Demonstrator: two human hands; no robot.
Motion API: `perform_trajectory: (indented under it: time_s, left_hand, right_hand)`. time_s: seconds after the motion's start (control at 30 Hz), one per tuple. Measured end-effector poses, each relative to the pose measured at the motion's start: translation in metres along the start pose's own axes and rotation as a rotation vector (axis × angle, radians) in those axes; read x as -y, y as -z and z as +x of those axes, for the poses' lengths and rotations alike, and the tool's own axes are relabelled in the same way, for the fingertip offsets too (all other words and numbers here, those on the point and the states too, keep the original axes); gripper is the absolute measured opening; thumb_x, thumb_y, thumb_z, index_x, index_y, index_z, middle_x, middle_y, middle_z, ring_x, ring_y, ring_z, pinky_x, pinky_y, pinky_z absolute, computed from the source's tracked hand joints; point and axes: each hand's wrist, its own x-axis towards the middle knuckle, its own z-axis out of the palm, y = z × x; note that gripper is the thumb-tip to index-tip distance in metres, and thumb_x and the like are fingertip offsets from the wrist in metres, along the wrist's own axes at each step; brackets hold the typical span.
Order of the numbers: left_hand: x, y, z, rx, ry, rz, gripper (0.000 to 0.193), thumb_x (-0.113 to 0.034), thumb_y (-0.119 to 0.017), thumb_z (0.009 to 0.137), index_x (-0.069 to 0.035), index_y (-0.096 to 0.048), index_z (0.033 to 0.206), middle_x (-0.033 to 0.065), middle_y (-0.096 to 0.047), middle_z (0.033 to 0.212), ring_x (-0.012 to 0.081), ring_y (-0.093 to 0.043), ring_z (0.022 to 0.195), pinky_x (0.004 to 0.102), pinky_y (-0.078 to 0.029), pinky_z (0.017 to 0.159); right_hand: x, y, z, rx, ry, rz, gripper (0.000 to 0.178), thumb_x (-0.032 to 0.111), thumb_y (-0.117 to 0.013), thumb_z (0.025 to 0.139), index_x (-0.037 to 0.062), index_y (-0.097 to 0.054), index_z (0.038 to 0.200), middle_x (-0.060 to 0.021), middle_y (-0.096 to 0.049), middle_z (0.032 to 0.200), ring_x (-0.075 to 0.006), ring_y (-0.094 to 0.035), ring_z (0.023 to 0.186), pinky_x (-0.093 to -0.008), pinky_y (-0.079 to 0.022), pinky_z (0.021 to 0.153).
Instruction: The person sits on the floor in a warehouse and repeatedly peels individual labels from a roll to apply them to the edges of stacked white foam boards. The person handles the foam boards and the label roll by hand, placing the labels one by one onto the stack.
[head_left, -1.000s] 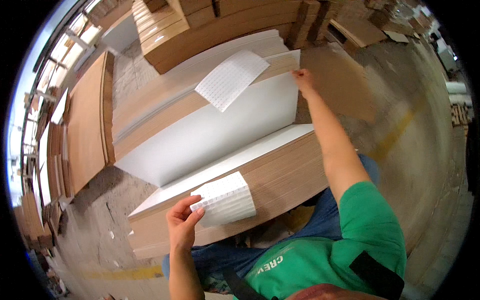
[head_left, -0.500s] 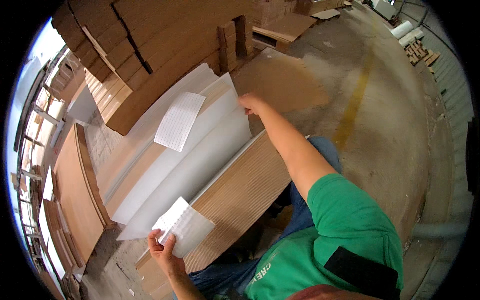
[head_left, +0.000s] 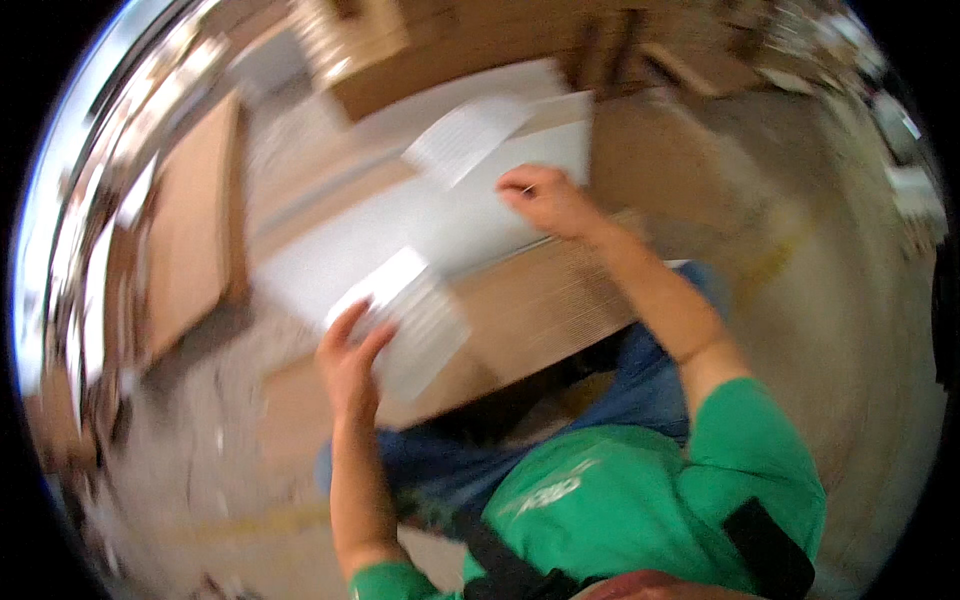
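Left hand (head_left: 350, 360): we're pinching a white sheet (head_left: 425, 320) by its edge!
Right hand (head_left: 550, 203): curled over the white board (head_left: 360, 235); pinching anything? Blurred, we can't tell.

Shiny white paper sheet (head_left: 425, 325), matt ridged cardboard stack (head_left: 545, 310), matt cloth shirt (head_left: 610, 500).

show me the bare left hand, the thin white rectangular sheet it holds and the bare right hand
Bare left hand (head_left: 350, 368): head view, back of the hand
Thin white rectangular sheet (head_left: 422, 322): head view, middle of its visible face
Bare right hand (head_left: 550, 202): head view, back of the hand
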Motion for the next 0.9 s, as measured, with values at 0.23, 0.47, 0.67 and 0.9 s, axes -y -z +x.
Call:
perform_trajectory:
  time_s: [0.23,0.47,0.67,0.9]
  left_hand:
    - [-0.006,0.022,-0.010,0.009,0.019,-0.015,0.036,0.004,-0.067,0.066,0.002,-0.060,0.101,0.0103,-0.061,0.095,0.0151,-0.059,0.080,0.0239,-0.049,0.072]
    - [-0.001,0.013,-0.015,0.065,-0.003,0.059,0.031,0.002,-0.067,0.068,0.000,-0.062,0.099,0.0068,-0.063,0.087,0.0107,-0.059,0.076,0.0222,-0.049,0.068]
    - [0.001,0.007,-0.014,0.082,0.012,0.136,0.027,-0.002,-0.065,0.072,0.001,-0.062,0.098,0.0055,-0.063,0.086,0.0094,-0.057,0.075,0.0217,-0.048,0.068]
    - [0.011,0.011,-0.004,0.155,0.171,-0.084,0.033,-0.005,-0.058,0.078,0.004,-0.054,0.110,0.0095,-0.060,0.098,0.0122,-0.056,0.084,0.0227,-0.045,0.073]
  right_hand:
    - [0.138,-0.058,0.005,0.301,0.540,0.095,0.017,0.005,-0.062,0.075,0.0018,-0.059,0.091,-0.0105,-0.058,0.087,-0.0239,-0.056,0.082,-0.0321,-0.049,0.068]
    - [0.136,-0.067,0.004,0.362,0.661,-0.105,0.021,0.003,-0.058,0.068,0.0019,-0.059,0.089,-0.0097,-0.059,0.085,-0.0243,-0.054,0.083,-0.0329,-0.048,0.071]
    - [0.129,-0.071,-0.004,0.364,0.704,-0.206,0.014,0.006,-0.057,0.069,0.0027,-0.056,0.083,-0.0091,-0.057,0.083,-0.0241,-0.054,0.079,-0.0330,-0.048,0.065]
    - [0.116,-0.087,-0.016,0.274,0.729,-0.294,0.013,0.009,-0.055,0.066,0.0031,-0.054,0.077,-0.0079,-0.053,0.077,-0.0233,-0.054,0.077,-0.0324,-0.049,0.064]
